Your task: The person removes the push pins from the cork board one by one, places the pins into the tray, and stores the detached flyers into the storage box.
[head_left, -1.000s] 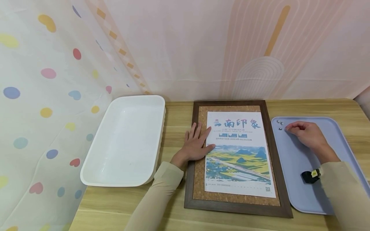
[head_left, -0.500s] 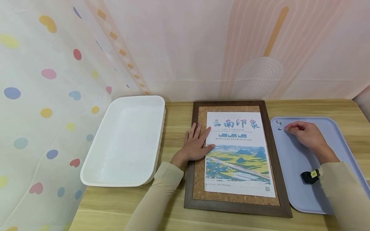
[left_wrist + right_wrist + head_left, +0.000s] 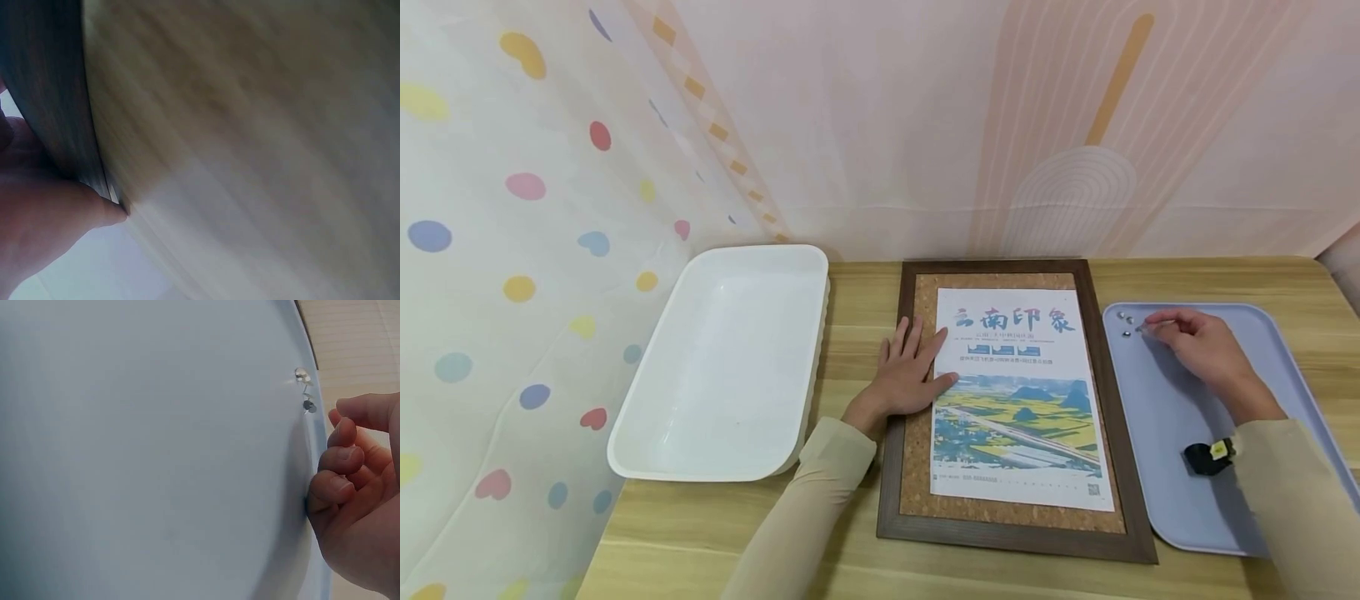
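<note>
My left hand (image 3: 906,379) lies with spread fingers on the left edge of a printed poster (image 3: 1018,417) and the cork board (image 3: 917,467) beneath it. In the left wrist view, part of that hand (image 3: 50,225) shows beside the dark wooden frame (image 3: 50,81). Over the blue tray (image 3: 1157,467), my right hand (image 3: 1210,354) has thumb and forefinger pinched together. A small silvery thumbtack (image 3: 1140,328) shows at its fingertips. Several loose thumbtacks (image 3: 1126,334) lie just left of them; the right wrist view shows thumbtacks (image 3: 309,406) near the tray's rim.
A white basin (image 3: 730,375) stands left of the board on the wooden table (image 3: 700,533). A black object with a yellow label (image 3: 1206,457) is at my right wrist, above the tray. A patterned curtain (image 3: 887,125) hangs behind the table.
My right fingertips have lifted and shifted slightly, and a silvery thumbtack now shows between them. The left hand stays where it was on the poster.
</note>
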Available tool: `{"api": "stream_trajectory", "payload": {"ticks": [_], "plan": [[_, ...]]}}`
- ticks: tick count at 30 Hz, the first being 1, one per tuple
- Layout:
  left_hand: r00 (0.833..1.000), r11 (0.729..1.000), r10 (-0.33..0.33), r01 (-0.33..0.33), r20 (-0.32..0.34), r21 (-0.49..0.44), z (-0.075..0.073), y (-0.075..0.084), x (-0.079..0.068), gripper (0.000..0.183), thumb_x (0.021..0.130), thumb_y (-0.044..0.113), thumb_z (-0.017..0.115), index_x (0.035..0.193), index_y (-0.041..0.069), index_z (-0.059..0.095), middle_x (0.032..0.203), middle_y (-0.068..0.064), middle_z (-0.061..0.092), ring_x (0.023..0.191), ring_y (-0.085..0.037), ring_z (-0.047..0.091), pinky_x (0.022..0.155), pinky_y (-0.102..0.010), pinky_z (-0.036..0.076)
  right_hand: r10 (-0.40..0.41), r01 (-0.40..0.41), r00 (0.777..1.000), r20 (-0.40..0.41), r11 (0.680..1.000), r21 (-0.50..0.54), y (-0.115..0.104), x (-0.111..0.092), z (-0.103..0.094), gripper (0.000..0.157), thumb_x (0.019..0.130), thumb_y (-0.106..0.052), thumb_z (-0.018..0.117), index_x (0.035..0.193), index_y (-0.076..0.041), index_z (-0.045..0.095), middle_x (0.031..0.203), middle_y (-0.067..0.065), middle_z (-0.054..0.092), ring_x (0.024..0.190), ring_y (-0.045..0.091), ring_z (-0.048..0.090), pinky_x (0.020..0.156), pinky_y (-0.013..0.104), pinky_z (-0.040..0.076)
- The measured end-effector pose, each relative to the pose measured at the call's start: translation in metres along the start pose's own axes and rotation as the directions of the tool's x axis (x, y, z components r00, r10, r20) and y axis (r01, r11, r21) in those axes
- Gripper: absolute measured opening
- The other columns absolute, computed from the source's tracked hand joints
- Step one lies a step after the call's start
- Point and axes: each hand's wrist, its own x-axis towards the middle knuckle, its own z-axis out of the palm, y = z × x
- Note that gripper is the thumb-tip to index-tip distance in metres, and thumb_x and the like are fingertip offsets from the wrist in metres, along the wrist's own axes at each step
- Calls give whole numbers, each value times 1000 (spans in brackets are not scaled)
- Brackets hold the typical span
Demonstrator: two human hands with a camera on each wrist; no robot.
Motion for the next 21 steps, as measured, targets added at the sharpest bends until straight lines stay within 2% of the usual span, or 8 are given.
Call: {"api": "stream_trajectory", "payload": {"ticks": [6, 9, 15, 21], "plan": [[1000, 1000, 0, 0, 4, -4, -1, -1, -1, 74, 102, 54, 42, 161, 27, 8, 165, -8, -17, 150, -26, -24, 118, -59, -9, -99, 97, 995, -30, 994, -39, -15, 0, 5, 31, 101, -23, 53, 118, 0, 65, 76, -3, 54, 67, 10, 44, 57, 26, 37], [1000, 1000, 4, -4, 5, -14, -2, -1, -1, 73, 102, 54, 42, 161, 27, 9, 165, -8, -17, 150, -26, -24, 118, -59, -10, -154, 152, 988, -31, 987, -48, -27, 3, 12, 27, 101, -19, 55, 117, 0, 66, 80, 5, 55, 67, 13, 45, 56, 26, 38], [1000, 1000, 2, -2, 11, -14, -1, -3, -1, 74, 101, 55, 41, 161, 28, 6, 165, -6, -19, 150, -26, -25, 118, -58, -11, -207, 207, 978, -4, 977, -54, -49, 16, 30, 27, 100, -17, 56, 119, 1, 64, 88, 10, 56, 72, 16, 47, 58, 26, 40], [1000, 1000, 8, -8, 6, -14, 0, -3, 0, 75, 101, 55, 42, 161, 28, 7, 165, -7, -18, 150, -26, -24, 118, -58, -11, -171, 173, 984, 37, 984, -39, -66, 30, 46, 31, 100, -21, 58, 124, 0, 60, 83, 8, 51, 72, 21, 46, 58, 30, 39]]}}
